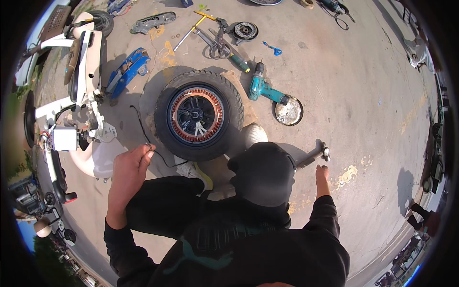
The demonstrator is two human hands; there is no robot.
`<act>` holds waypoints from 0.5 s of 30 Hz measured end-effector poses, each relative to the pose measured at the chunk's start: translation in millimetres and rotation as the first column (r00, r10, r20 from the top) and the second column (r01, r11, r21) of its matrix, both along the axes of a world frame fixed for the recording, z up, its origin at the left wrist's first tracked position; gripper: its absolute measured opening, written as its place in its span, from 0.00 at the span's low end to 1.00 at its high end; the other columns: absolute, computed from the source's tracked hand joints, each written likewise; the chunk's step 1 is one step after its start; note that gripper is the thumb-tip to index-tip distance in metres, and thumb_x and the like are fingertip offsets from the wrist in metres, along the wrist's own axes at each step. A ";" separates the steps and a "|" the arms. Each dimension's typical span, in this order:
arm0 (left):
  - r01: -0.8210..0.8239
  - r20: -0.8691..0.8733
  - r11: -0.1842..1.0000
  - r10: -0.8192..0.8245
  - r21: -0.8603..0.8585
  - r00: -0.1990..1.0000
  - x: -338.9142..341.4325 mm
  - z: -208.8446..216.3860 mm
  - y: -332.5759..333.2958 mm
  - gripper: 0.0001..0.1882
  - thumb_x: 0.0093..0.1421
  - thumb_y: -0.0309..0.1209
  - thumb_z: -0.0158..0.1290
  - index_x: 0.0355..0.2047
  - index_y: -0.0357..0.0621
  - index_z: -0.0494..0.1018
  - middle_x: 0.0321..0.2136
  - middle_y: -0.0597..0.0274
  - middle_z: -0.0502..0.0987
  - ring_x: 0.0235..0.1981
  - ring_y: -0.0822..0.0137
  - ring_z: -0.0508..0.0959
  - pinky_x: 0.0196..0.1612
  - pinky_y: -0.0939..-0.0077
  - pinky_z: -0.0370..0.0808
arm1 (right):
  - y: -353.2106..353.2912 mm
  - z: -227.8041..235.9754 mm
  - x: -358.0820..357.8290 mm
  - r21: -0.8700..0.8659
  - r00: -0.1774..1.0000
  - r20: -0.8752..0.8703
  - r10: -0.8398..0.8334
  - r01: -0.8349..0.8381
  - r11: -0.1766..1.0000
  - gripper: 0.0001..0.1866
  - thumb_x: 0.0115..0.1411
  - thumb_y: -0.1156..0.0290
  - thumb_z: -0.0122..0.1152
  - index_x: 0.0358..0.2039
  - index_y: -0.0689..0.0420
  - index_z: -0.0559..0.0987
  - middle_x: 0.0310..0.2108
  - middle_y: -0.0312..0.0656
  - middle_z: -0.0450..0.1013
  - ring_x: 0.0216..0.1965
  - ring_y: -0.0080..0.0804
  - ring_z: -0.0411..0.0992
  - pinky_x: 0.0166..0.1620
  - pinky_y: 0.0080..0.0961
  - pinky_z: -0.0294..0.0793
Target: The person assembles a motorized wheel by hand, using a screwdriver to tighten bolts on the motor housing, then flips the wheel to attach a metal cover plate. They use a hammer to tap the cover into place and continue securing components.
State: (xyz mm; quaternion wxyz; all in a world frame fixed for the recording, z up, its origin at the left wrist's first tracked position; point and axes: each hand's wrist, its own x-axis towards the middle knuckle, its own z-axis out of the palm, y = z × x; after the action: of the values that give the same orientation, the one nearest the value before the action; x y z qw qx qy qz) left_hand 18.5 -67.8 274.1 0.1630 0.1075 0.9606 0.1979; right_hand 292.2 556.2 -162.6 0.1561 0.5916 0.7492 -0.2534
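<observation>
In my left hand (130, 172), pinched between thumb and fingers, is a thin black cable (139, 119). One end of it rises past the hand, and the other trails down toward my shoe (191, 171). My right hand (322, 178) is stretched out beside a hammer (311, 157) lying on the ground; its fingers point at the hammer and seem apart from it. Before me a wheel (232, 103) lies flat, its black tyre around a hub motor with a ring of copper windings (218, 112). Pale wire ends (199, 128) show near its centre.
A teal cordless drill (265, 90) lies right of the wheel, beside a round metal lid (289, 112). Beyond are a yellow T-handle tool (193, 28), a brake drum plate (245, 31) and blue scissors (272, 48). At left stand a blue part (128, 69) and a white scooter (88, 71).
</observation>
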 end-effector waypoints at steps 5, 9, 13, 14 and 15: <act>0.158 -0.069 0.985 -0.153 0.066 0.986 19.6 -4.0 23.1 0.05 0.64 0.27 0.58 0.36 0.38 0.76 0.30 0.52 0.79 0.32 0.47 0.80 0.33 0.57 0.77 | 65.6 52.5 -171.1 -0.320 0.966 -0.168 0.197 -0.242 0.916 0.19 0.66 0.57 0.60 0.49 0.58 0.81 0.33 0.37 0.79 0.29 0.30 0.80 0.28 0.30 0.75; 0.358 -0.144 0.932 -0.347 0.054 0.927 -34.2 -78.9 5.3 0.07 0.60 0.28 0.61 0.34 0.39 0.75 0.29 0.53 0.77 0.31 0.48 0.80 0.31 0.55 0.76 | 183.5 69.4 -267.8 0.202 0.622 -0.113 0.775 -0.749 0.631 0.20 0.64 0.58 0.61 0.44 0.62 0.84 0.37 0.49 0.83 0.35 0.40 0.83 0.42 0.37 0.81; 0.282 -0.117 0.958 -0.287 -0.054 0.951 -115.1 -115.5 10.7 0.07 0.67 0.31 0.55 0.37 0.39 0.74 0.36 0.48 0.78 0.38 0.39 0.78 0.38 0.48 0.75 | 23.5 168.0 -449.7 0.295 0.511 -0.123 0.850 -0.799 0.523 0.19 0.66 0.59 0.59 0.48 0.60 0.83 0.43 0.53 0.82 0.46 0.50 0.81 0.51 0.40 0.79; 0.237 -0.155 0.970 -0.242 -0.050 0.958 -141.2 -134.7 17.0 0.07 0.67 0.31 0.54 0.38 0.40 0.74 0.37 0.49 0.78 0.40 0.39 0.78 0.40 0.48 0.75 | 1.8 177.9 -476.9 0.214 0.565 -0.214 0.797 -0.769 0.602 0.19 0.65 0.58 0.59 0.49 0.57 0.84 0.46 0.54 0.82 0.51 0.53 0.78 0.54 0.44 0.77; 0.199 -0.216 0.979 -0.204 -0.044 0.955 -166.8 -160.8 26.9 0.07 0.68 0.31 0.53 0.38 0.40 0.74 0.37 0.49 0.78 0.42 0.41 0.78 0.40 0.49 0.76 | -2.8 170.7 -498.6 0.180 0.533 -0.261 0.805 -0.792 0.583 0.20 0.65 0.57 0.59 0.49 0.57 0.84 0.45 0.53 0.82 0.49 0.50 0.79 0.54 0.43 0.77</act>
State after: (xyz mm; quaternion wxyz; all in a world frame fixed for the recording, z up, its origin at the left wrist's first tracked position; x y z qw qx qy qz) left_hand -148.4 -40.9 113.3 0.0763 0.2243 0.9588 0.1567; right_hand -206.4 553.4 8.0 0.1211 0.1388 0.9556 -0.2302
